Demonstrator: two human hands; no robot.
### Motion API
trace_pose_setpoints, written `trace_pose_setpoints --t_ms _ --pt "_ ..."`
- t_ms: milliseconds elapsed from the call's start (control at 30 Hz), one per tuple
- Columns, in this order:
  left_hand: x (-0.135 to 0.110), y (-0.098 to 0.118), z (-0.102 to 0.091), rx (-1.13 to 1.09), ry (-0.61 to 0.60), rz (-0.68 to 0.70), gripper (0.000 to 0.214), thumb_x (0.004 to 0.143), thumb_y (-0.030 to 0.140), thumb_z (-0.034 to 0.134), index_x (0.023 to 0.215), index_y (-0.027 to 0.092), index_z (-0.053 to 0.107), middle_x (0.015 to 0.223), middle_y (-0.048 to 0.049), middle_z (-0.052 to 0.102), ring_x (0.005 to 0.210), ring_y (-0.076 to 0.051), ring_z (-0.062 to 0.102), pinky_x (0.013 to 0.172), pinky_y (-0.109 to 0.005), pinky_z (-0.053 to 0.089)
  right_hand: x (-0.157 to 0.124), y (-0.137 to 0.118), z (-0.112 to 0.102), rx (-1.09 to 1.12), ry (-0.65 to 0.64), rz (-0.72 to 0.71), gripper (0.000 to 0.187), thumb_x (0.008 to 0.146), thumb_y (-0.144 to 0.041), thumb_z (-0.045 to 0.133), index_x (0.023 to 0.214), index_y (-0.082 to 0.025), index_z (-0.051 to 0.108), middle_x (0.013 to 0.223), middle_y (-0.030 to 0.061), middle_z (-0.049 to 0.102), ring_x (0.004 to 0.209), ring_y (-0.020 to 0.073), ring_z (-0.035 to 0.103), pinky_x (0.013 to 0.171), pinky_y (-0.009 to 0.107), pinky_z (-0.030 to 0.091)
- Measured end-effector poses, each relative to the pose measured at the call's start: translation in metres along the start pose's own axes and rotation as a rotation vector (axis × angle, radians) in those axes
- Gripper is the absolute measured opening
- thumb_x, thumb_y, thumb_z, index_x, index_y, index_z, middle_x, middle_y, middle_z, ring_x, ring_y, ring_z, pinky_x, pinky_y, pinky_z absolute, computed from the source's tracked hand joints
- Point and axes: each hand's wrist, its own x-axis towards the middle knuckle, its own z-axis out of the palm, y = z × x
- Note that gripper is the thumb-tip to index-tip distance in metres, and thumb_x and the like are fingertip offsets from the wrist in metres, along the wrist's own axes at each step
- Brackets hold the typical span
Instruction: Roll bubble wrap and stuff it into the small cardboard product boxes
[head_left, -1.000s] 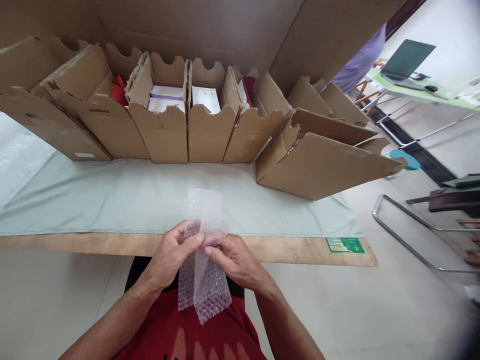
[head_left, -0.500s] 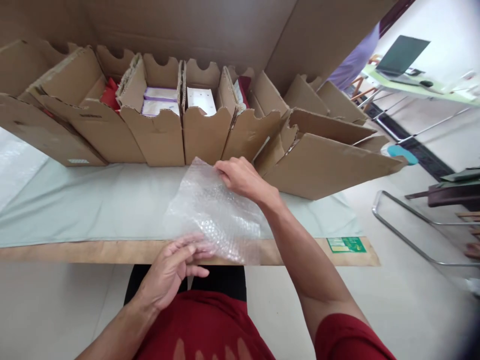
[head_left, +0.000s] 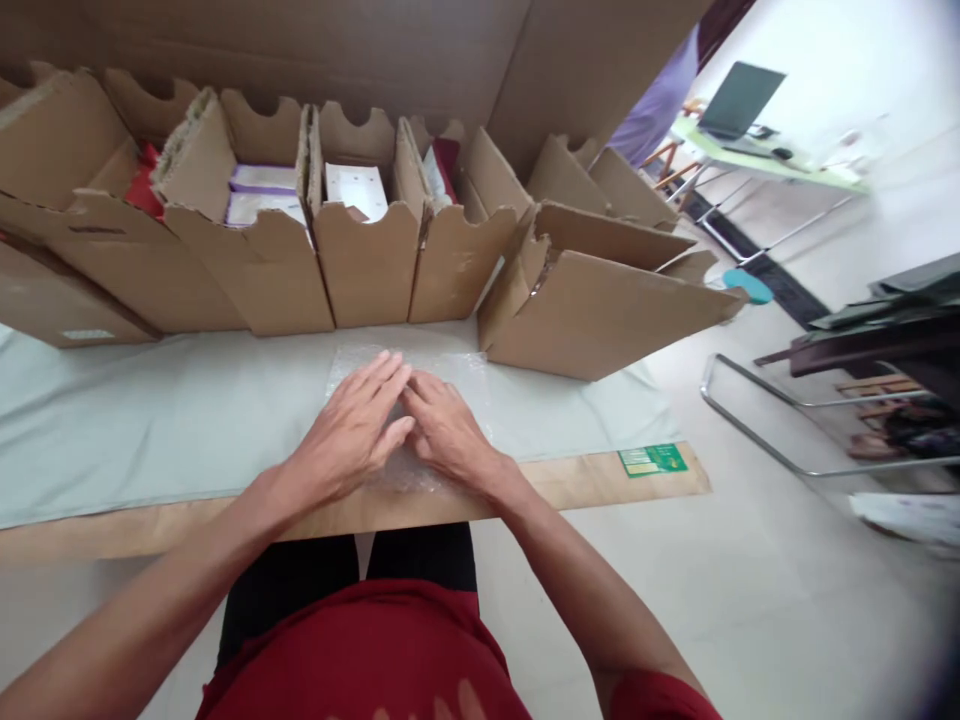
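Evidently the fingers lay flat rather than gripping: those of the left hand were pressed together and pointed away from the body, with the thumb held apart, while those of the right hand lay close together and slanted in toward them. The fingertips met, or very nearly met, in a shallow peak; neither hand visibly pinched anything, though what the palms covered could not be told.

Beneath both hands was a sheet of clear bubble wrap, spread on the pale green cloth and reaching back over the bare wooden edge of the work surface. Whether it was one layer or folded was unclear.

The step in hand looked to be smoothing or pressing the sheet down. Any further work on it would probably call for freeing the palms and getting fingertips under one edge, since the film was thin and lay close to the cloth.

Farther out, just beyond the sheet, stood a row of cardboard bins, one holding a white box, another purple-edged packs. An angled bin stood to the right. Past it were a laptop on a table and a person in a lilac garment.
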Motion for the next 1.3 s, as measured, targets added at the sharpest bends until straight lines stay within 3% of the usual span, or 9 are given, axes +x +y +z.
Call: trace_pose_setpoints --t_ms 133,267,400,633,833,1000,1100,1200,1300 --pt "0.015 -0.037 0.021 0.350 -0.178 -0.010 0.062 0.097 0.042 0.050 0.152 0.013 0.049 0.167 -0.0199 0.036 0.158 -0.037 0.026 0.127 -0.062 0.013 -0.028 0.025 0.005 -0.111 -0.020 0.121 0.046 0.101 -0.032 0.056 0.144 -0.015 0.057 0.157 0.0183 0.051 0.147 0.0317 0.044 0.116 0.052 0.041" --pt "-0.029 -0.061 0.004 0.451 -0.125 -0.032 0.059 0.100 0.049 0.045 0.152 0.021 0.050 0.168 -0.0161 0.036 0.157 -0.035 0.028 0.127 -0.059 0.017 -0.093 0.058 -0.012 -0.185 0.107 0.287 0.046 0.104 -0.037 0.048 0.144 -0.016 0.057 0.154 0.0189 0.054 0.145 0.0350 0.048 0.112 0.057 0.043" --pt "-0.059 -0.061 -0.010 0.455 -0.052 0.041 0.058 0.102 0.053 0.042 0.150 0.021 0.053 0.165 -0.0159 0.042 0.156 -0.036 0.031 0.125 -0.057 0.023 -0.132 0.054 -0.032 -0.169 0.213 0.290 0.039 0.103 -0.034 0.050 0.136 -0.018 0.062 0.143 0.0177 0.064 0.138 0.0336 0.054 0.107 0.053 0.047" --pt "-0.062 -0.046 -0.007 0.539 -0.120 0.235 0.055 0.102 0.050 0.048 0.147 0.019 0.053 0.158 -0.0168 0.051 0.148 -0.038 0.043 0.122 -0.059 0.028 -0.124 0.012 -0.022 -0.029 0.039 0.036 0.049 0.093 -0.041 0.071 0.134 -0.015 0.063 0.147 0.0196 0.059 0.136 0.0363 0.053 0.108 0.055 0.045" --pt "-0.083 -0.037 -0.015 0.626 -0.101 0.324 0.057 0.099 0.052 0.053 0.142 0.014 0.053 0.146 -0.0207 0.061 0.134 -0.041 0.056 0.115 -0.064 0.033 -0.136 0.012 -0.009 -0.014 0.211 0.030 0.019 0.099 -0.020 0.062 0.116 -0.018 0.070 0.123 0.0136 0.073 0.115 0.0289 0.065 0.096 0.046 0.052" --pt "-0.085 -0.038 -0.018 0.587 -0.102 0.321 0.062 0.095 0.054 0.060 0.144 0.017 0.050 0.143 -0.0191 0.063 0.131 -0.040 0.059 0.115 -0.065 0.035 -0.128 0.015 -0.008 -0.046 0.331 -0.053 0.017 0.100 -0.011 0.057 0.104 -0.019 0.072 0.109 0.0088 0.078 0.102 0.0249 0.070 0.085 0.041 0.053" --pt "-0.084 -0.041 -0.023 0.511 -0.085 0.307 0.066 0.094 0.052 0.063 0.148 0.017 0.048 0.146 -0.0194 0.061 0.136 -0.039 0.056 0.117 -0.064 0.036 -0.123 0.013 -0.019 0.109 0.387 -0.044 0.017 0.099 -0.010 0.056 0.103 -0.020 0.070 0.100 0.0059 0.079 0.095 0.0218 0.073 0.083 0.040 0.053" --pt "-0.083 -0.042 -0.027 0.353 -0.033 0.282 0.045 0.098 0.038 0.059 0.139 0.021 0.056 0.146 -0.0152 0.062 0.140 -0.034 0.054 0.116 -0.057 0.042 -0.126 0.011 -0.035 0.346 0.358 0.021 0.016 0.100 -0.014 0.056 0.102 -0.022 0.069 0.098 0.0045 0.078 0.095 0.0204 0.073 0.087 0.040 0.053" --pt "-0.079 -0.037 -0.027 0.134 0.019 0.203 0.017 0.099 0.024 0.054 0.110 0.025 0.068 0.122 -0.0063 0.076 0.128 -0.026 0.065 0.108 -0.046 0.052 -0.135 0.012 -0.048 0.541 0.293 0.125 0.013 0.101 -0.029 0.061 0.110 -0.025 0.070 0.105 0.0049 0.077 0.101 0.0216 0.072 0.092 0.041 0.055"
